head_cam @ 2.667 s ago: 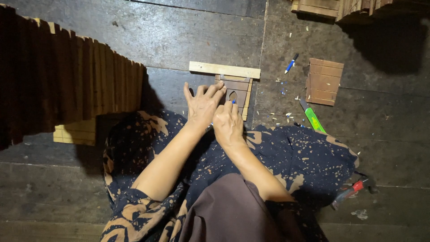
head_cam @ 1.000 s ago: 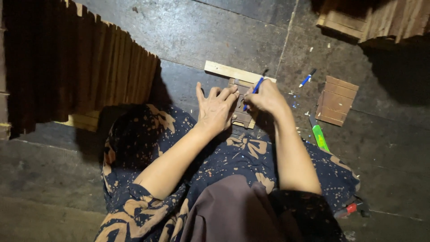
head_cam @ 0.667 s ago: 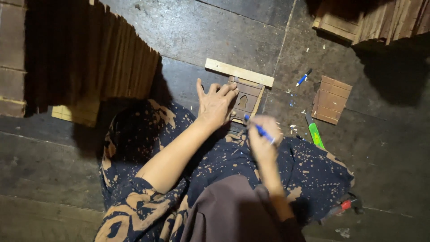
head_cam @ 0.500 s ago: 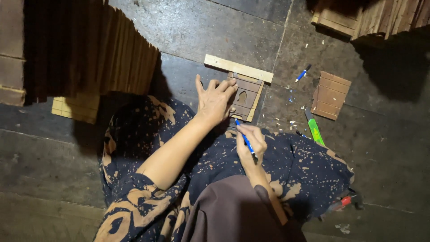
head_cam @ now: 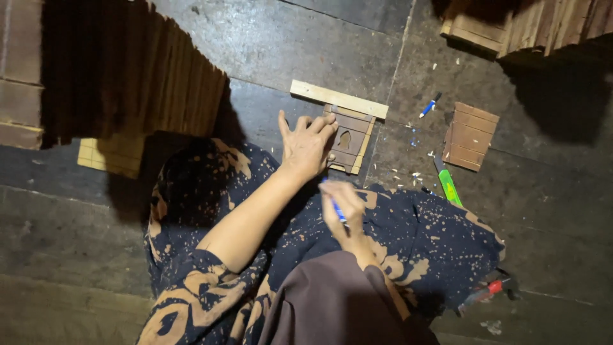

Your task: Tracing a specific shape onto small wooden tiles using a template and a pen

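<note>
My left hand (head_cam: 305, 145) lies flat with fingers spread on the left side of a small brown slatted wooden panel (head_cam: 348, 142) that has a cut-out hole in its middle. The panel rests on the dark floor against a pale wooden strip (head_cam: 338, 99). My right hand (head_cam: 341, 207) is pulled back over my lap, below the panel, and grips a blue-handled craft knife (head_cam: 334, 206); the hand is blurred.
A second slatted panel (head_cam: 471, 136) lies to the right, with a blue pen (head_cam: 430, 106), a green cutter (head_cam: 449, 186) and wood chips near it. Tall stacks of wooden panels (head_cam: 121, 76) stand at left; more stacks (head_cam: 523, 25) at top right. A red-handled tool (head_cam: 488, 289) lies at lower right.
My right hand drew the blue knife away from the panel's top edge, back toward my lap. My left hand stayed pressed on the panel.
</note>
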